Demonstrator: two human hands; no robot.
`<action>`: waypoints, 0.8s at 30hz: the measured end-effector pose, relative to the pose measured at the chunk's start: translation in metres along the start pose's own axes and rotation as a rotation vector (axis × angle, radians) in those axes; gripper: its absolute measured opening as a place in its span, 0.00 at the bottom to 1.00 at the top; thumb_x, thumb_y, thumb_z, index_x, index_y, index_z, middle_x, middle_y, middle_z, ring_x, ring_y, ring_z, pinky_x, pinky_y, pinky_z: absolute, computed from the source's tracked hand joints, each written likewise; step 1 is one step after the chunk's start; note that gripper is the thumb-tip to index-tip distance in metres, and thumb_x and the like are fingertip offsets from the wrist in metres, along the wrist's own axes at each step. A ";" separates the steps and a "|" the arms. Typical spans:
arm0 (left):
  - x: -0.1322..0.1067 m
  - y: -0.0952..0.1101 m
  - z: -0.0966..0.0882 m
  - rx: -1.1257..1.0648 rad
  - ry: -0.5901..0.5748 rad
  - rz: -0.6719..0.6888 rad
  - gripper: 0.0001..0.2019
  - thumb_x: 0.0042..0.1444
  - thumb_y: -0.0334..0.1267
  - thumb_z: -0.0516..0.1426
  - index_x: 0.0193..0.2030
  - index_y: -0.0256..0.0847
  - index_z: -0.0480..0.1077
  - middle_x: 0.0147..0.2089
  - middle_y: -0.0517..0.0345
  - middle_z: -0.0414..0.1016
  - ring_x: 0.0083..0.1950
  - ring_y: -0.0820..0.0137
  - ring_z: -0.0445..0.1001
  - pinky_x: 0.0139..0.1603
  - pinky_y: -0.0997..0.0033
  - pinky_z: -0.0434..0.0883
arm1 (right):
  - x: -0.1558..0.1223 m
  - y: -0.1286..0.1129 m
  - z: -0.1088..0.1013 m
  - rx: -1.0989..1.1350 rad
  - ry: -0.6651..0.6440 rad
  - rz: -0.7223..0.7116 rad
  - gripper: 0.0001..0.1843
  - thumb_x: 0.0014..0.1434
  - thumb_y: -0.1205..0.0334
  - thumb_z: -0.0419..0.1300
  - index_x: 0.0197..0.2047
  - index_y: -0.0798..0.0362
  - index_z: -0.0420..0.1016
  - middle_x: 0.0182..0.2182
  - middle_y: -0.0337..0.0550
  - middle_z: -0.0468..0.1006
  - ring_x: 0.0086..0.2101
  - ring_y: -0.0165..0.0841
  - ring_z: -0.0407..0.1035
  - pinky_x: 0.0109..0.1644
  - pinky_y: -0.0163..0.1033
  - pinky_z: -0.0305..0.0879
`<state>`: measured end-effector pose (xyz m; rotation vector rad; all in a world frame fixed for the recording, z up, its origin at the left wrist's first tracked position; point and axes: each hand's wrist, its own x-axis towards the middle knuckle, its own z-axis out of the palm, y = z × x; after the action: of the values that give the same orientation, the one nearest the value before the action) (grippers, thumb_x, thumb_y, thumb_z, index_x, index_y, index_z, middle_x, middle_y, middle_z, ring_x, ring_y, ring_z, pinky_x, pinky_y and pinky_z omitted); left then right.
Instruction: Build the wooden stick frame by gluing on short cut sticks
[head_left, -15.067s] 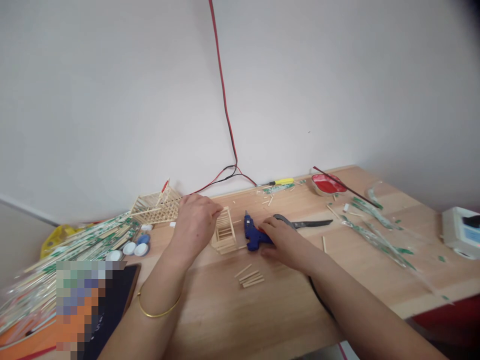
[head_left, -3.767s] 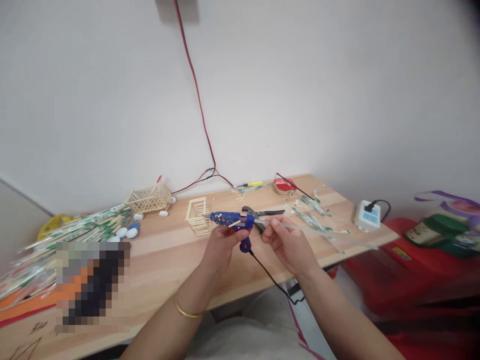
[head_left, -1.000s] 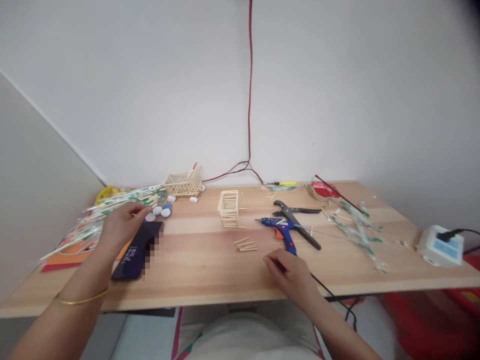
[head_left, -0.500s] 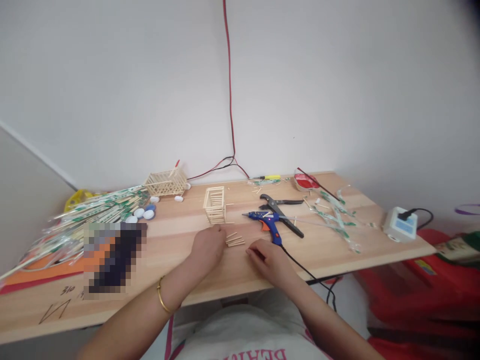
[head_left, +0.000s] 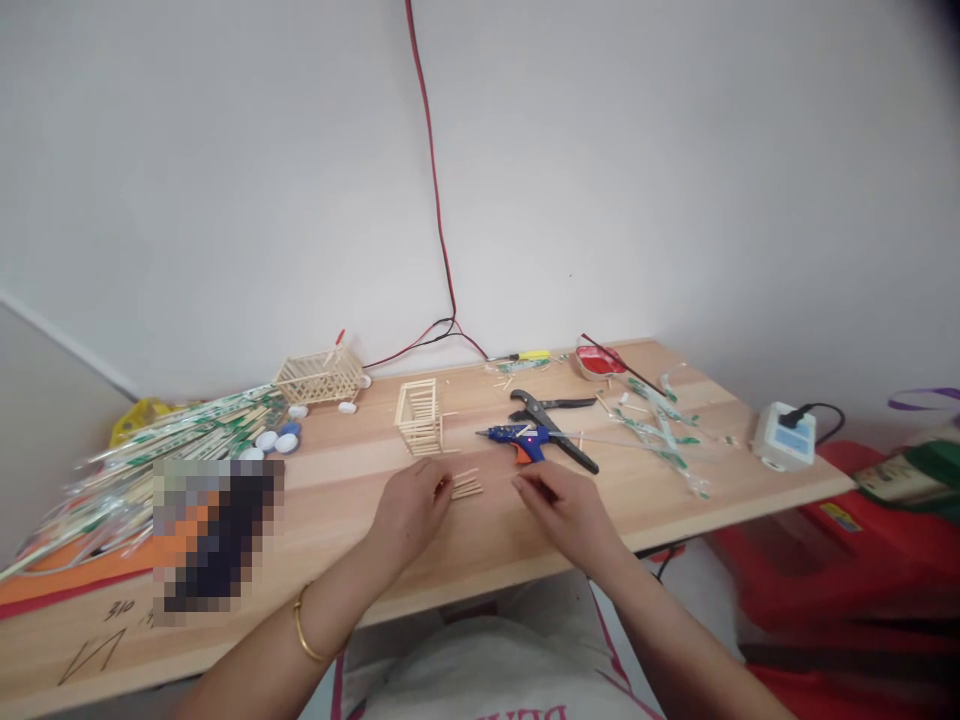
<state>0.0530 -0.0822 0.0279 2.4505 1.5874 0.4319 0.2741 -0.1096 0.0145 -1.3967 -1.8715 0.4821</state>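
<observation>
My left hand (head_left: 411, 508) rests on the wooden table (head_left: 337, 520), fingers curled, fingertips pinching the near end of a small pile of short wooden sticks (head_left: 466, 484). My right hand (head_left: 564, 503) hovers just right of the pile with fingers loosely apart and nothing in it. It is a little short of the blue glue gun (head_left: 516, 440), which lies on the table with its cord trailing off the front edge. A small open cage of glued sticks (head_left: 419, 415) stands behind the pile.
Black cutters (head_left: 553, 418) lie behind the glue gun. A stick basket (head_left: 318, 375), bottle caps (head_left: 268, 440) and wrapped chopsticks (head_left: 142, 455) fill the left. A red dish (head_left: 598, 361), torn wrappers (head_left: 660, 420) and a white power box (head_left: 783, 437) sit right.
My left hand came back from the bottle caps to the short sticks. My right hand moved forward towards the glue gun. The view shifted slightly right.
</observation>
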 end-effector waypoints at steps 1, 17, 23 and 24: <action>-0.001 0.003 -0.003 -0.089 0.055 0.037 0.08 0.59 0.34 0.50 0.35 0.39 0.71 0.36 0.53 0.76 0.38 0.68 0.73 0.40 0.71 0.67 | 0.002 -0.002 -0.004 0.029 0.018 0.009 0.09 0.62 0.57 0.54 0.37 0.50 0.73 0.29 0.43 0.76 0.31 0.34 0.70 0.35 0.38 0.64; -0.005 0.001 -0.032 -0.399 0.373 0.325 0.05 0.59 0.30 0.54 0.38 0.39 0.71 0.34 0.57 0.75 0.36 0.73 0.72 0.37 0.75 0.69 | 0.039 -0.043 -0.006 0.140 -0.133 -0.294 0.05 0.62 0.66 0.57 0.37 0.51 0.74 0.31 0.41 0.74 0.34 0.31 0.68 0.36 0.35 0.62; 0.004 -0.013 -0.053 -0.404 0.428 0.218 0.02 0.57 0.34 0.58 0.35 0.40 0.72 0.32 0.59 0.75 0.35 0.73 0.72 0.36 0.75 0.68 | 0.059 -0.061 -0.004 0.102 -0.097 -0.237 0.04 0.60 0.66 0.57 0.34 0.52 0.72 0.29 0.38 0.74 0.32 0.30 0.67 0.35 0.34 0.60; 0.004 -0.013 -0.055 -0.389 0.417 0.230 0.03 0.57 0.34 0.57 0.34 0.40 0.72 0.32 0.59 0.74 0.35 0.73 0.72 0.36 0.74 0.68 | 0.059 -0.064 -0.002 0.100 -0.088 -0.248 0.04 0.61 0.67 0.57 0.34 0.52 0.72 0.30 0.39 0.74 0.32 0.30 0.67 0.36 0.34 0.60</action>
<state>0.0243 -0.0730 0.0756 2.3354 1.1919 1.2309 0.2260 -0.0761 0.0788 -1.0756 -2.0292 0.5114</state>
